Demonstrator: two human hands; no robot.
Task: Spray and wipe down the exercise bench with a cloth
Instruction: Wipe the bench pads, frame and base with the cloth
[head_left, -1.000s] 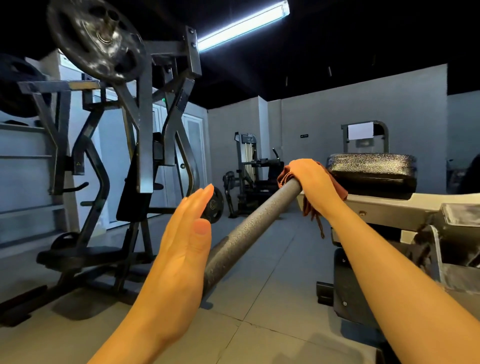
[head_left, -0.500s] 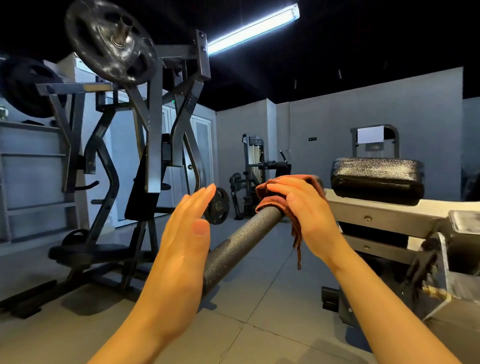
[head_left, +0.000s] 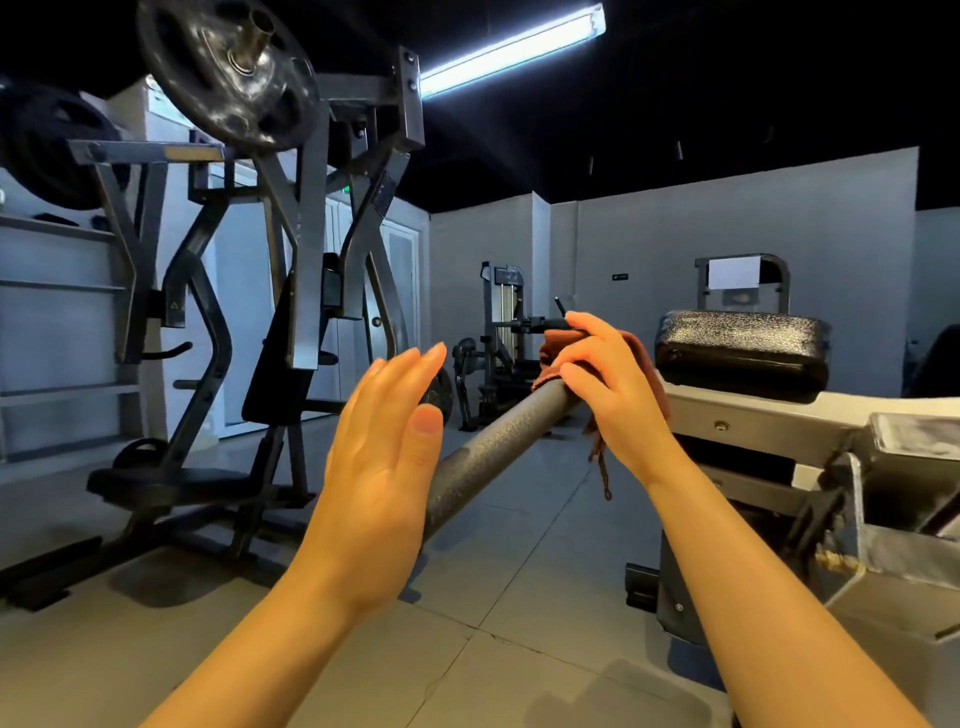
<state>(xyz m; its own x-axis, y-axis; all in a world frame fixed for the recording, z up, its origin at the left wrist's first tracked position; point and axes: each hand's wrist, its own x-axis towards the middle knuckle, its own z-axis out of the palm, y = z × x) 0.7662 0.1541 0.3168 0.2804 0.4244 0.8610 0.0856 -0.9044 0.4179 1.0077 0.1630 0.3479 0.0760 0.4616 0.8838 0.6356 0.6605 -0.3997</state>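
A grey textured bar (head_left: 493, 447) slants from the white machine frame (head_left: 737, 421) down toward me. My right hand (head_left: 608, 384) grips a rust-brown cloth (head_left: 558, 345) wrapped over the bar's upper part, with a cloth corner hanging below. My left hand (head_left: 384, 457) is held flat with straight fingers in front of the bar's lower end; whether it touches the bar is hidden. A black padded cushion (head_left: 743, 353) sits on the frame just right of my right hand. No spray bottle is in view.
A dark plate-loaded machine (head_left: 291, 291) with a weight plate (head_left: 228, 67) on top stands at the left. Another machine (head_left: 504, 338) stands at the back by the grey wall. Grey tiled floor (head_left: 519, 597) lies below.
My right hand slid the cloth down the bar toward me, then back up a little toward the frame. My left hand stayed flat in place.
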